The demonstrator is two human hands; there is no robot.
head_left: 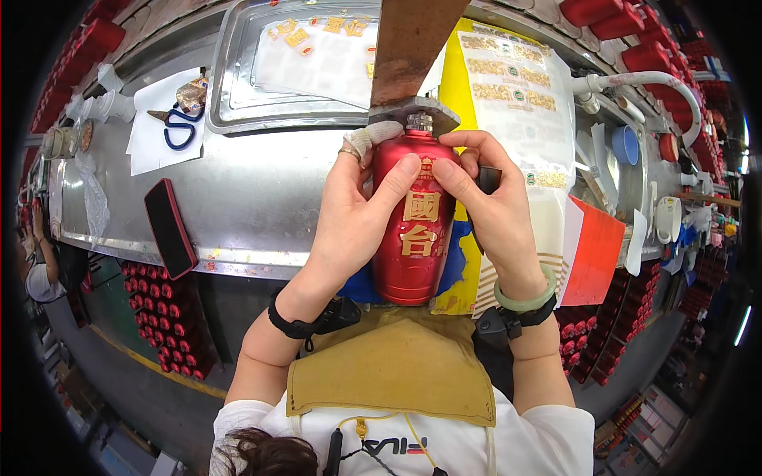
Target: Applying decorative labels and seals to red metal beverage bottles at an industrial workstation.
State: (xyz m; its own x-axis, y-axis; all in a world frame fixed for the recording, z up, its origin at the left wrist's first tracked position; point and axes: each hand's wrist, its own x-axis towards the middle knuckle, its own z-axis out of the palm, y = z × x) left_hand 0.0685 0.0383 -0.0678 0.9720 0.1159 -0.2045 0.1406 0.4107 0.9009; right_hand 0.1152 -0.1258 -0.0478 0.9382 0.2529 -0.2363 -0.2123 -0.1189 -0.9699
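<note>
A glossy red bottle with raised gold characters lies lengthwise before me, its base toward me. Its clear-topped neck meets a metal plate on a brown upright bracket. My left hand wraps the bottle's left side, with white coverings on some fingertips. Around the right side curls my right hand. Both thumbs press on the shoulder beside a small gold emblem. A dark object shows by the right fingers; its kind is unclear. Blue material shows beneath the bottle.
A metal tray with gold stickers on white sheets stands at the back left. Blue-handled scissors and a phone lie left. Right are a yellow sheet, gold label sheets, orange-red paper and a white pipe.
</note>
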